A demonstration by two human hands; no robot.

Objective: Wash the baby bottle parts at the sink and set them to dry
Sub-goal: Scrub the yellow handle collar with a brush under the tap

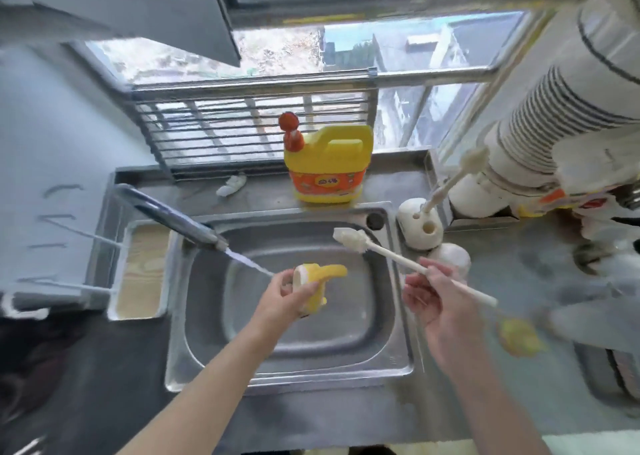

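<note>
Over the steel sink (pixel 398 333), my left hand (pixel 287 295) grips a yellow bottle collar with handles (pixel 320 276). A thin stream of water from the faucet (pixel 173 220) reaches the collar's left side. My right hand (pixel 433 298) holds a long white bottle brush (pixel 374 245) by its handle, bristle head pointing up and left above the basin, apart from the collar. A yellow bottle part (pixel 519 336) lies blurred on the counter at the right.
A yellow detergent jug (pixel 329 167) with a red cap stands behind the sink. A white brush holder (pixel 420 224) with another brush sits at the sink's right rim, a white dome (pixel 450 257) beside it. A metal rack (pixel 242 128) lines the window. A wooden tray (pixel 142 267) lies left.
</note>
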